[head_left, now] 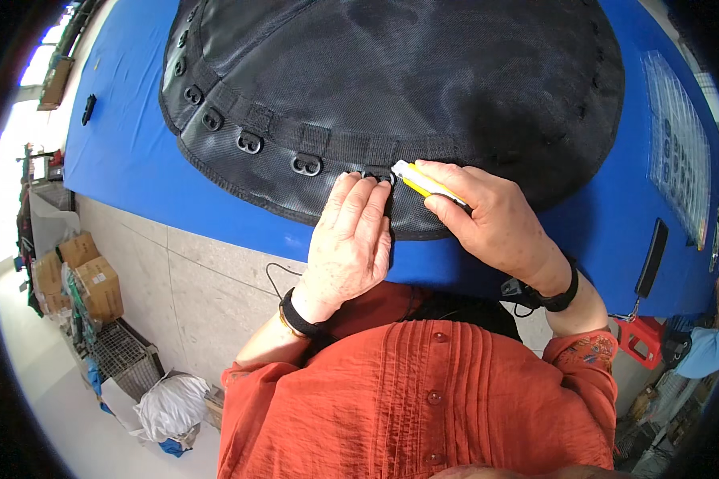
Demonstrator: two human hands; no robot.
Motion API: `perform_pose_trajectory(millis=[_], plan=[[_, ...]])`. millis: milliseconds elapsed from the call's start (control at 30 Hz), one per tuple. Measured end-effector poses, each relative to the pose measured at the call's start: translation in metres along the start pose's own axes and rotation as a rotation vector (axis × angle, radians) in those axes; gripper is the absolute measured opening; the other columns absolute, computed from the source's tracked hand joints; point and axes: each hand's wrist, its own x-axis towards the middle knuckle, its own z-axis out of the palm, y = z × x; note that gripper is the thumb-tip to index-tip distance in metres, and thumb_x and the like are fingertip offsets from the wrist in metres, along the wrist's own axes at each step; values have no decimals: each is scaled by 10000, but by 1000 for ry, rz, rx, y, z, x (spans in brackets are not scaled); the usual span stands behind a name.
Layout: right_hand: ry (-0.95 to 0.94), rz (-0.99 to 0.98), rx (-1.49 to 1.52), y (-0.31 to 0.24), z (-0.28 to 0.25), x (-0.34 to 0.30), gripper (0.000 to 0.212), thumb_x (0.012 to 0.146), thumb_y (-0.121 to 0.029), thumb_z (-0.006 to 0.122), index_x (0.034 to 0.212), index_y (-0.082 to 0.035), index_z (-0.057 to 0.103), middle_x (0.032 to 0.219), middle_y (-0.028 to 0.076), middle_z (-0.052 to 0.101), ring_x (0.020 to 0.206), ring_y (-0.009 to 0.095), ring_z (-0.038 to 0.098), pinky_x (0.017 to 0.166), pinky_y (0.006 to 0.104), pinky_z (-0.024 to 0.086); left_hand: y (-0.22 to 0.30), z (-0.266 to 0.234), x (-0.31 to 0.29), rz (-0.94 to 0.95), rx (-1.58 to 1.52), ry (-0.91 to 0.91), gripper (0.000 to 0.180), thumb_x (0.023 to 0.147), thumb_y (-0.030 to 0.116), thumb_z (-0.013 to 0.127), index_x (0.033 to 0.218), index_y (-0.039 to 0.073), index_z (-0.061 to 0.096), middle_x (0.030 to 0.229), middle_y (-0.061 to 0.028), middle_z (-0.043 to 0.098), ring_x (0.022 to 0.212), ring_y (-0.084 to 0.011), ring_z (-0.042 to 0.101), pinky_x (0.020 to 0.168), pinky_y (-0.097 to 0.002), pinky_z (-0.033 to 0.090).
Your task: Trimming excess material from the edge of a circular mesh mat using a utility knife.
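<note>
Fabric (423, 88), black, rounded, mesh-like, spreads on the blue counter (120, 160) beyond your left hand (348, 235), which rests open, fingers extended, on its near border; your right hand (487, 211) grips a slim yellow-and-white cutter (425, 184).

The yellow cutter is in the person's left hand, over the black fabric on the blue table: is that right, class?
No: the head view shows the yellow cutter in the right hand, not the left hand, over the black fabric on the blue table.
</note>
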Motion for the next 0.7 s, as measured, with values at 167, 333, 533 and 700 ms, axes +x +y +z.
perform_pose_trajectory(millis=[167, 333, 533, 700], plan=[[46, -8, -20, 1, -5, -1, 354, 1022, -133, 708, 1367, -64, 675, 1187, 191, 764, 1040, 393, 752, 887, 460, 617, 0, 1, 0, 0, -8, 6, 485, 906, 29, 706, 1371, -95, 645, 1325, -266, 633, 1280, -474, 618, 1168, -542, 491], [56, 0, -13, 2, -5, 0, 361, 1025, -143, 711, 1375, -61, 669, 1205, 195, 761, 1062, 394, 751, 899, 459, 618, 0, 1, 0, -10, -10, 14, 472, 909, 3, 680, 1376, -63, 655, 1341, -254, 640, 1316, -472, 607, 1145, -521, 506], [47, 12, 2, 1, -3, 0, 370, 1024, -142, 711, 1384, -73, 665, 1206, 193, 762, 1064, 392, 752, 894, 462, 619, -2, 1, -1, 11, -2, -6, 510, 900, 45, 707, 1385, -94, 633, 1338, -267, 623, 1296, -471, 607, 1179, -543, 484], [45, -3, -42, 4, 0, -1, 386, 1019, -139, 713, 1398, -89, 663, 1175, 181, 766, 1021, 385, 754, 873, 465, 619, -1, 0, 0, 7, 1, -8, 507, 900, 44, 705, 1382, -95, 634, 1338, -265, 624, 1296, -469, 608, 1179, -546, 485]])
